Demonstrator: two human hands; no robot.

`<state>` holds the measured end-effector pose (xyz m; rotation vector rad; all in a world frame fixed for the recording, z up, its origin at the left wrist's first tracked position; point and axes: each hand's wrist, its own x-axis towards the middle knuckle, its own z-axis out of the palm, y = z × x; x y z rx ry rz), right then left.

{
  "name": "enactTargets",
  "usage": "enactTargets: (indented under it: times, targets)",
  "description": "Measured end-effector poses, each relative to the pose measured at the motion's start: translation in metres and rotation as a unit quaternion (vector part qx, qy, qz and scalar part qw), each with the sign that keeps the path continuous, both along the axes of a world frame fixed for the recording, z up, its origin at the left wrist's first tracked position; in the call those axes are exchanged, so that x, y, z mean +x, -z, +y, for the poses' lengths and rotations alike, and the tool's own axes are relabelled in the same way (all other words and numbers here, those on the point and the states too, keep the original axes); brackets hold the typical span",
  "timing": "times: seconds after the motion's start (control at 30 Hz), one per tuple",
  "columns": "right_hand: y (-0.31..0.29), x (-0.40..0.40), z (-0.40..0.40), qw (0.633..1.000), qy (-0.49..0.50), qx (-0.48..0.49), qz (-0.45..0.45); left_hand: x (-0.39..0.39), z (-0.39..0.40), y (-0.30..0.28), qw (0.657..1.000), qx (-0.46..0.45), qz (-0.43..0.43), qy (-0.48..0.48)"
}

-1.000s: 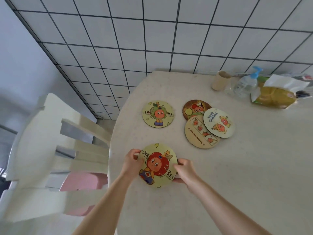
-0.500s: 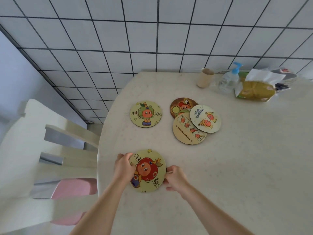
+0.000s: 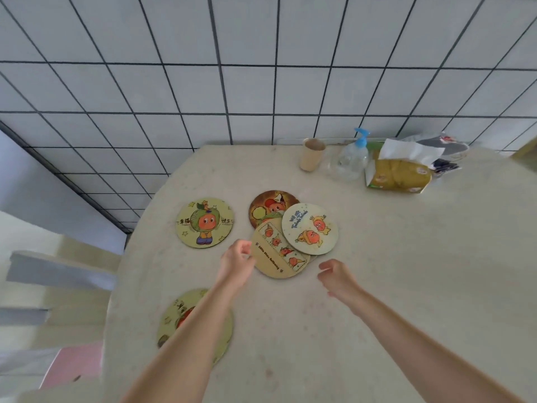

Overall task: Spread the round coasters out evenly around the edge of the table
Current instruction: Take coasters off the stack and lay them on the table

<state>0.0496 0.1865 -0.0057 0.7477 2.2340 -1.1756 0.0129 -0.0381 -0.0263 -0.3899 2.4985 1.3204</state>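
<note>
Five round printed cardboard coasters [image 3: 205, 223] on beige tabletop [image 3: 392, 271] — near-edge one released; left hand [image 3: 236, 264], right hand [image 3: 337, 276] now loosely curled, empty, at three-coaster pile.

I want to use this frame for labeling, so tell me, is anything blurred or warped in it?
Head view: wide-angle warp bends the wall tiles and table edge; both hands, left and right, look soft from motion; the stacked coasters stay sharp; even light, no glare.
</note>
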Motion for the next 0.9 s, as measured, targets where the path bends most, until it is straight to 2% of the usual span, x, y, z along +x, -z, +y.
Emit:
enactTargets:
  times: [0.13, 0.23, 0.43, 0.5, 0.57, 0.63, 0.73, 0.9]
  targets:
    - [-0.001, -0.053, 0.047, 0.998, 0.002, 0.041, 0.038, -0.032, 0.061, -0.001, 1.000, 0.003, 0.019, -0.011]
    - [0.005, -0.094, 0.077, 0.998, -0.001, 0.045, 0.041, -0.057, 0.099, 0.003, 0.998, -0.030, 0.029, -0.038]
    - [0.017, -0.136, 0.088, 0.999, -0.008, 0.019, 0.029, -0.078, 0.128, 0.018, 0.992, -0.012, -0.026, -0.122]
    - [0.020, -0.142, 0.085, 1.000, -0.011, 0.006, 0.018, -0.076, 0.126, 0.023, 0.988, -0.048, -0.024, -0.144]
    - [0.021, -0.145, 0.083, 1.000, -0.014, 0.005, 0.011, -0.072, 0.121, 0.026, 0.983, -0.115, -0.026, -0.140]
    - [0.021, -0.148, 0.081, 1.000, -0.013, 0.008, 0.007, -0.071, 0.116, 0.025, 0.981, -0.140, -0.038, -0.126]
    - [0.020, -0.150, 0.078, 1.000, -0.010, 0.005, -0.001, -0.073, 0.116, 0.019, 0.987, -0.110, -0.040, -0.106]
    - [0.025, -0.148, 0.072, 1.000, 0.024, -0.003, -0.003, -0.078, 0.123, 0.010, 0.991, -0.019, -0.045, -0.125]
